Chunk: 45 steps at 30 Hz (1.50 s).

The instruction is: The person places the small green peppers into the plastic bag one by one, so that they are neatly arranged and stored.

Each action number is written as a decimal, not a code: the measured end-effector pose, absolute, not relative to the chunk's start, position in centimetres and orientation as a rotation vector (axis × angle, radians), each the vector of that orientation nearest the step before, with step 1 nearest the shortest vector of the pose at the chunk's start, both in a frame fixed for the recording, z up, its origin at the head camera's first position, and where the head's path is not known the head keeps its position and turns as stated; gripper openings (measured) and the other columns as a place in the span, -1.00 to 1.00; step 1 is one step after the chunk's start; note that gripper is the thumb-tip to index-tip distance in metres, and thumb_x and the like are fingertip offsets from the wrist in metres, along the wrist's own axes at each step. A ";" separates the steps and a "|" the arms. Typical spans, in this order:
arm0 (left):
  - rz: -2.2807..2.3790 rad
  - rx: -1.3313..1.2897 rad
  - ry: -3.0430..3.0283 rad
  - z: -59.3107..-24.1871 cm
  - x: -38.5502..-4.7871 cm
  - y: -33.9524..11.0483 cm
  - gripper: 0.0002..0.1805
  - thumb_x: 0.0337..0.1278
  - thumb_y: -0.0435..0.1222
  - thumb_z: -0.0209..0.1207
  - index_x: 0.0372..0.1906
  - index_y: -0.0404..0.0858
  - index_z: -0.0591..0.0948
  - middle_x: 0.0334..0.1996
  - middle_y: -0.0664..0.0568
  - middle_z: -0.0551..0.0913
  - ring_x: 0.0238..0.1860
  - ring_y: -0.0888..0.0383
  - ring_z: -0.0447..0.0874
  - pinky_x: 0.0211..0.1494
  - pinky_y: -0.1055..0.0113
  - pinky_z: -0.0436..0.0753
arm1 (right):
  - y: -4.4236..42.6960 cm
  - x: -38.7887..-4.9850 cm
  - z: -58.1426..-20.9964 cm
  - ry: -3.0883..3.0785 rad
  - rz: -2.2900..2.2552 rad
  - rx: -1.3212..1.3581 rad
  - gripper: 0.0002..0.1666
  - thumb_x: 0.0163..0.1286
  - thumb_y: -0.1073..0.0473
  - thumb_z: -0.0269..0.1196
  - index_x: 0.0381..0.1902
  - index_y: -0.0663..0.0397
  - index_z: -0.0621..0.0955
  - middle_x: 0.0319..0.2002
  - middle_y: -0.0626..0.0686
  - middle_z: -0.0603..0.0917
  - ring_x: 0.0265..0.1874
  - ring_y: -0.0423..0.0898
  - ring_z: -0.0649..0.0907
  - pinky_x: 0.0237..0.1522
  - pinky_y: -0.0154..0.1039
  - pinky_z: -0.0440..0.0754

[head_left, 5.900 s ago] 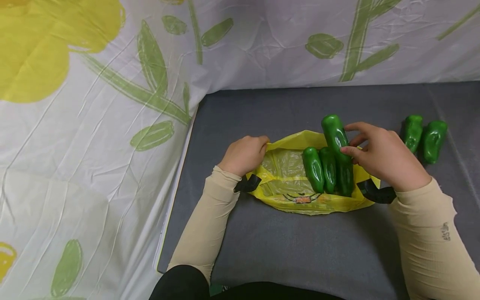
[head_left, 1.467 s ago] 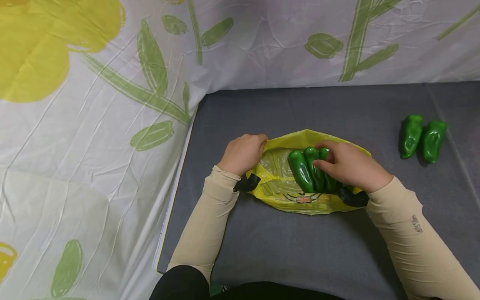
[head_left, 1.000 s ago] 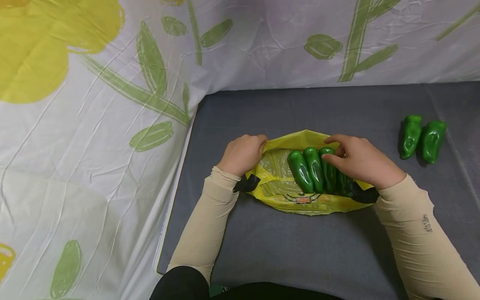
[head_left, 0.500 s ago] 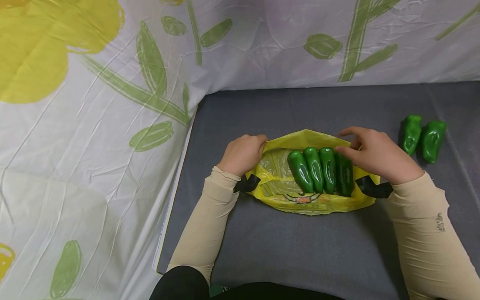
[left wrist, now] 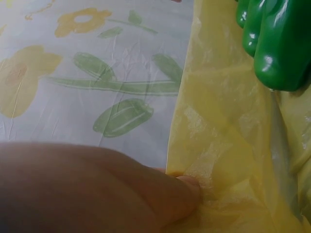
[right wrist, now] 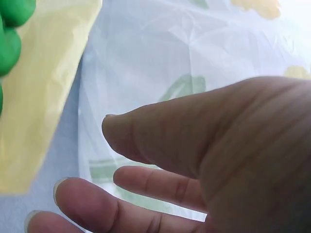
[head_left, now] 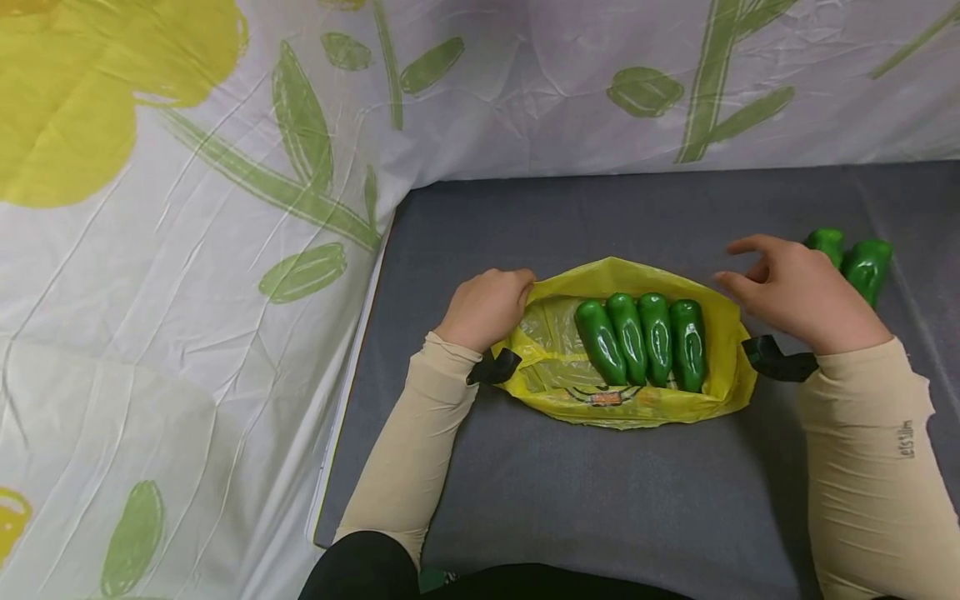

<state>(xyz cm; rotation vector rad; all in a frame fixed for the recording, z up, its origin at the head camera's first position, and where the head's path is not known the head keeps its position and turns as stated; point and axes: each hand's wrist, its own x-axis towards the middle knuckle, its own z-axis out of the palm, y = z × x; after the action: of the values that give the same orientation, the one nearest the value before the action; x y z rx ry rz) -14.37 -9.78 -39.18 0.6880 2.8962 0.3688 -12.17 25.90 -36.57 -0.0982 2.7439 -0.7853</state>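
Observation:
My left hand (head_left: 486,310) pinches the left rim of a yellow plastic bag (head_left: 555,387); in the left wrist view the thumb (left wrist: 187,194) presses on the film. Several glossy green peppers lie side by side in the bag's right half, the rightmost pepper (head_left: 687,346) standing slightly apart from its neighbour. To the right of the bag hovers my right hand (head_left: 806,292), its fingers apart with nothing between them, as the right wrist view also shows. Behind that hand two more green peppers, a left one (head_left: 827,243) and a right one (head_left: 868,268), are partly covered.
Everything lies on a dark grey table (head_left: 570,492). A white cloth (head_left: 517,108) with a flower print hangs behind and along the left side. Black straps circle both wrists, the right strap (head_left: 780,360) close to the bag's edge.
My right hand placed a pepper in the bag and pushed the row leftward. It then let go and moved right, toward the two outside peppers. The left hand stayed on the rim.

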 end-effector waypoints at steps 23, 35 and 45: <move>0.382 0.691 2.897 -39.4 -14.4 -9.8 -0.64 0.73 -0.27 -0.11 0.04 -0.16 0.73 -0.44 0.05 0.65 -0.51 0.15 0.54 -0.46 0.26 0.51 | 30.4 -12.3 -36.9 2.863 -0.735 0.219 -0.21 0.65 -0.12 0.08 0.48 0.46 0.33 -0.38 0.32 0.72 -0.53 0.14 0.68 -0.58 -0.07 0.44; 0.365 0.685 2.902 -39.4 -14.5 -9.7 -0.64 0.73 -0.26 -0.11 0.03 -0.16 0.73 -0.43 0.06 0.65 -0.50 0.15 0.55 -0.45 0.25 0.53 | 32.7 -12.2 -37.2 2.862 -0.732 0.337 -0.20 0.67 -0.03 0.04 0.52 0.54 0.20 -0.14 0.59 0.67 -0.56 0.19 0.72 -0.50 0.14 0.61; 0.359 0.695 2.900 -39.5 -14.4 -9.6 -0.63 0.73 -0.26 -0.11 0.10 -0.15 0.74 -0.35 0.03 0.72 -0.49 0.15 0.58 -0.45 0.25 0.55 | 34.7 -12.4 -38.6 2.879 -0.780 0.371 -0.26 0.65 0.07 0.09 0.46 0.60 0.26 -0.37 0.51 0.70 -0.73 -0.15 0.58 -0.44 0.22 0.63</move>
<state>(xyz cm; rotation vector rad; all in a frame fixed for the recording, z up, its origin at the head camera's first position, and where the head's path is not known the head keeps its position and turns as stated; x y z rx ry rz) -14.43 -9.63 -39.48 0.6954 2.9005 0.3589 -12.40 34.74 -38.57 0.3708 2.8792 -0.7803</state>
